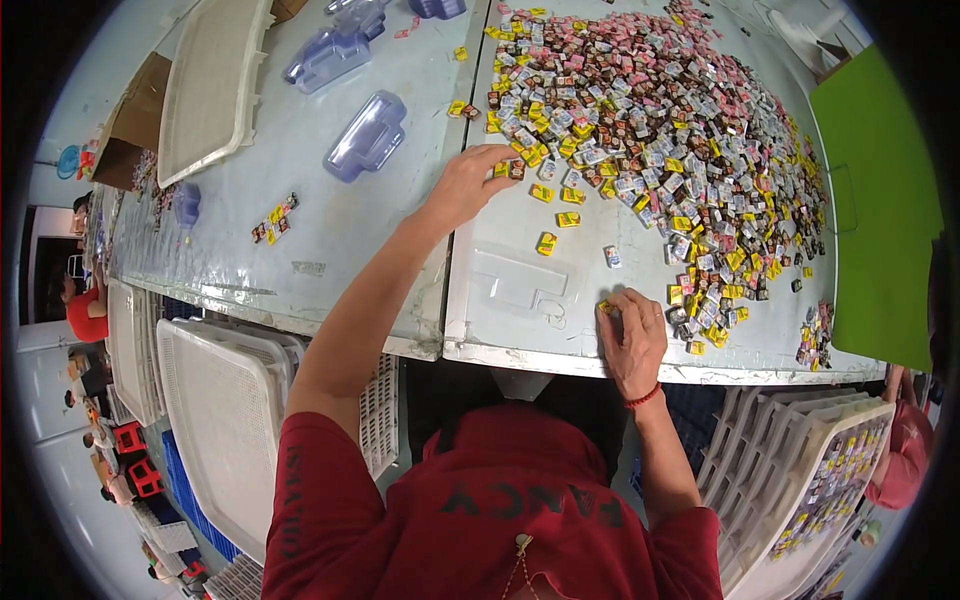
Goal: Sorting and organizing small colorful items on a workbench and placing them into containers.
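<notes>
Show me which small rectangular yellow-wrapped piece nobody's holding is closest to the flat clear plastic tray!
The yellow piece lying just beyond the clear tray; the next yellow one sits farther off, nearer the multicoloured pile of wrapped pieces.

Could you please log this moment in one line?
left hand: touching small packets | right hand: touching yellow packet | packet pile: on table

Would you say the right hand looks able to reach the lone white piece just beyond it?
Probably yes: only bare tabletop separates the white piece from the right hand, though that hand seems to hold a yellow piece.
</notes>
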Motion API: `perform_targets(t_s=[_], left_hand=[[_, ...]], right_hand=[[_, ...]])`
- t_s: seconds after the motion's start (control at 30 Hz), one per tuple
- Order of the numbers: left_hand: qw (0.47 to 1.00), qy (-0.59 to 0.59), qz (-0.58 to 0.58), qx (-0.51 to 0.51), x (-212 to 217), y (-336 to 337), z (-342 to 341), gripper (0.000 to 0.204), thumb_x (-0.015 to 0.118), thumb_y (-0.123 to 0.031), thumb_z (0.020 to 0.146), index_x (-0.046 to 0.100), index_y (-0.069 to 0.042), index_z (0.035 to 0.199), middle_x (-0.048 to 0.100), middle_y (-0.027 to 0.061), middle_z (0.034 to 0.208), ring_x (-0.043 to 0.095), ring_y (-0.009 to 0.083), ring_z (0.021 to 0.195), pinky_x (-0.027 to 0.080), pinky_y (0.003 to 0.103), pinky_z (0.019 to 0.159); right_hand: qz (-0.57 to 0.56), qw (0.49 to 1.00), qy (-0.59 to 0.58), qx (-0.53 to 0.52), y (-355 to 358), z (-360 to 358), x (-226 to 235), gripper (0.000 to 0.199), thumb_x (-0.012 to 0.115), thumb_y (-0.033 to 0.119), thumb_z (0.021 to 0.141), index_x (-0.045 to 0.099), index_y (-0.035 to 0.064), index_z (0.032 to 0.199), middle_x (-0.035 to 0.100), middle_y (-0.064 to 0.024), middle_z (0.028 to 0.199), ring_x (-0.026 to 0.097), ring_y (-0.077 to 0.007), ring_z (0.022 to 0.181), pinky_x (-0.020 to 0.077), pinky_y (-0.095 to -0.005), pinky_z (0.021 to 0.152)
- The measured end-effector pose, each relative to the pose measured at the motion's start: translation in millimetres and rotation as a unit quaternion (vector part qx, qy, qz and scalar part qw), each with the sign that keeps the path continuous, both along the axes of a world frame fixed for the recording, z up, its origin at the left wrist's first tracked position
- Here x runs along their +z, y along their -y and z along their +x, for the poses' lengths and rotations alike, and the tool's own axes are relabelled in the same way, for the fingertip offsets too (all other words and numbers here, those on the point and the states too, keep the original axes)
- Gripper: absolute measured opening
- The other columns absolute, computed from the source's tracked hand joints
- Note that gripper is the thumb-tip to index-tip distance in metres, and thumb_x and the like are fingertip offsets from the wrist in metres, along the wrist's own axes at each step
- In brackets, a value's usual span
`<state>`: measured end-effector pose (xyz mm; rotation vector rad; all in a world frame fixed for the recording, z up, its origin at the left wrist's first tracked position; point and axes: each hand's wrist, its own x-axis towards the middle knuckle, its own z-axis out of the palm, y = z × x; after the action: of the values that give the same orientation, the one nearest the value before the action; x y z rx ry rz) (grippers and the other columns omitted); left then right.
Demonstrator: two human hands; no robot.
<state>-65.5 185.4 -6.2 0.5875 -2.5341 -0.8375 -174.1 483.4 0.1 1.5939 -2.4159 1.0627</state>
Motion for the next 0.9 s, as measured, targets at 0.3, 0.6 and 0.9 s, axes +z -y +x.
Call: perform_targets(t_s=[0.3,0.6,0.9], left_hand=[[0.995,-0.054,-0.074,-0.046,-15.7,-7.8,-11.6,0.028,0.07,-0.017,0.081,0.067,-0.007,0.107,0.065,0.008,0.113,0.059,0.0276,0.103,0.049,0.036,0.089],[0.999,-0.005,0.019,0.026,15.5,-42.7,8.3,0.02,0.071,-0.014,0.08,0.068,-0.006,0.098,0.068,0.0054,0.103,0.062,0.0231,0.092,0.05,0.033,0.082],[0.993,-0.067,0.01,-0.097,28.2,-75.2,67.1,0.013,0.068,-0.012,0.08,0.065,-0.004,0.09,0.066,0.0039,0.096,0.061,0.0234,0.093,0.049,0.034,0.081]], right_hand=[[0.004,1.0,-0.007,-0.009,4.4,-1.1,0.3,0.026,0.073,0.005,0.076,0.062,0.002,0.1,0.063,-0.0147,0.103,0.06,-0.032,0.089,0.0494,-0.0372,0.078],[-0.005,0.997,0.079,0.022,-1.0,-15.2,-3.3,0.025,0.074,0.005,0.077,0.065,0.0047,0.101,0.064,-0.0118,0.105,0.062,-0.0267,0.091,0.0514,-0.0334,0.078],[-0.008,0.988,0.033,0.152,69.7,18.0,19.0,0.025,0.074,0.008,0.074,0.066,0.0057,0.097,0.066,-0.01,0.103,0.061,-0.028,0.092,0.049,-0.0362,0.081]])
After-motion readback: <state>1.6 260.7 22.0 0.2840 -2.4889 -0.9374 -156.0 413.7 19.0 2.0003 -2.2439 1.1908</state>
